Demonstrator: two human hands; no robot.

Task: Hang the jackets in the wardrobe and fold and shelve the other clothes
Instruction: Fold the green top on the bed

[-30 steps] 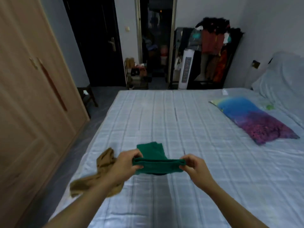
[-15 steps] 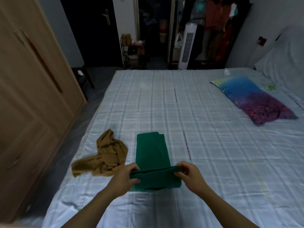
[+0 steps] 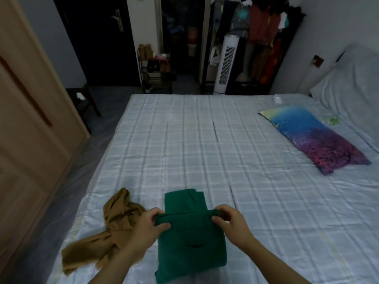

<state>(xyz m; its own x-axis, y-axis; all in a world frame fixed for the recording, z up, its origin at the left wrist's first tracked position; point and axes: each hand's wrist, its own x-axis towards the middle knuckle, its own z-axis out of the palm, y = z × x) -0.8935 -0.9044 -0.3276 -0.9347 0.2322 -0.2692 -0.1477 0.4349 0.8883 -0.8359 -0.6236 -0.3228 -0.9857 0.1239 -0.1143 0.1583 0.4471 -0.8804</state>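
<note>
The green garment (image 3: 190,240) lies on the bed (image 3: 205,140), long axis running near to far. The left hand (image 3: 147,226) and right hand (image 3: 229,222) pinch its folded edge, equally near.

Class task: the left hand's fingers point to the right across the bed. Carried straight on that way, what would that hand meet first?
The left hand already pinches the green garment; straight on along its folded edge it would probably meet the right hand gripping the other end.
</note>
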